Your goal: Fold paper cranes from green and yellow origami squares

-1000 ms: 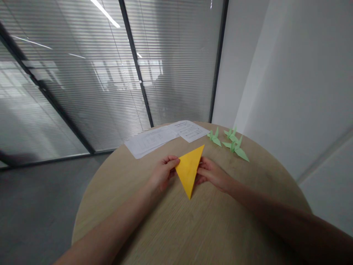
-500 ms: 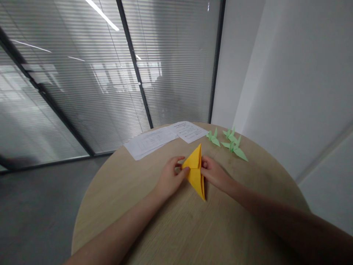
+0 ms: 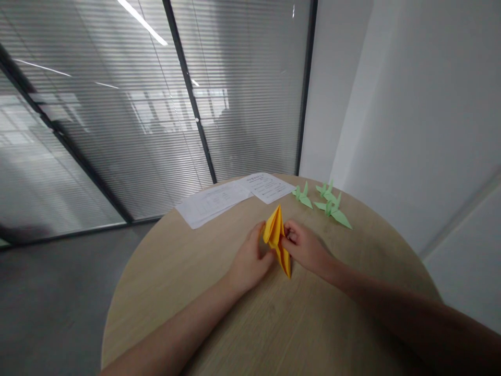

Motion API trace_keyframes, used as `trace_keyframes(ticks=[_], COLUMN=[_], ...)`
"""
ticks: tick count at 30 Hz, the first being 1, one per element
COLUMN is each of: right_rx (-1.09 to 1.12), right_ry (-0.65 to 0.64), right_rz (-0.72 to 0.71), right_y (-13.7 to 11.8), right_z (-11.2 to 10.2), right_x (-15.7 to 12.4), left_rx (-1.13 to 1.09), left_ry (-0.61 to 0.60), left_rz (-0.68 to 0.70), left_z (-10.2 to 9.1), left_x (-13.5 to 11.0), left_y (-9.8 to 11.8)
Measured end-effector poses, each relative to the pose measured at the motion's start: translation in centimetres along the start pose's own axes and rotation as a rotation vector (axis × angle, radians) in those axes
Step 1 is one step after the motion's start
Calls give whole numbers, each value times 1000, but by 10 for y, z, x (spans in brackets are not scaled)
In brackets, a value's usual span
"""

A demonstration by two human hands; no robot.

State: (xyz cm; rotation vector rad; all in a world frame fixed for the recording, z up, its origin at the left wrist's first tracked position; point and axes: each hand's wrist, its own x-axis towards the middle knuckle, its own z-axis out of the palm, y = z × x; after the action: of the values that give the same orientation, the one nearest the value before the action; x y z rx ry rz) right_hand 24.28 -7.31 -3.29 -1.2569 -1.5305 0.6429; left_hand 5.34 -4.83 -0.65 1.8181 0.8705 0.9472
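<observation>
A folded piece of yellow paper (image 3: 275, 232) stands between my two hands over the table, its layers spread and its pointed ends up and down. My left hand (image 3: 250, 262) curves around its left side, index finger by the upper flap and thumb near the lower part; the fingertips are partly hidden behind the paper. From the right, my right hand (image 3: 304, 243) pinches the paper near its middle, thumb in front and fingers curled. Beyond my right hand sit several pale green paper cranes (image 3: 332, 210).
The round wooden table (image 3: 176, 277) has a curved edge on both sides. Printed white sheets (image 3: 215, 201) lie at its far left side. A glass partition with blinds (image 3: 250, 104) rises behind, and a white wall (image 3: 422, 115) stands to the right.
The yellow paper has gone from a flat triangle facing me to a turned, opened shape with its layers parted. My left hand has shifted slightly right and lower along it.
</observation>
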Motion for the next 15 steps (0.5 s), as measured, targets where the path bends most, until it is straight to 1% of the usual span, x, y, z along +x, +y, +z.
trace_keyframes(ticks=[3,9,12,15], right_rx=[-34,-45,-4,65], right_ry=[1,14,18,-13], right_rz=[-9,1,30,86], right_y=[-5,-7,-7,-7], right_z=[-1,1,1,1], right_x=[-1,-2,-3,-3], left_rx=[54,81,87,117], left_ry=[3,27,41,55], left_rz=[14,54,86,106], left_z=[1,0,-2,-5], left_x=[-2,-3,0,3], left_y=[-1,9,5,-2])
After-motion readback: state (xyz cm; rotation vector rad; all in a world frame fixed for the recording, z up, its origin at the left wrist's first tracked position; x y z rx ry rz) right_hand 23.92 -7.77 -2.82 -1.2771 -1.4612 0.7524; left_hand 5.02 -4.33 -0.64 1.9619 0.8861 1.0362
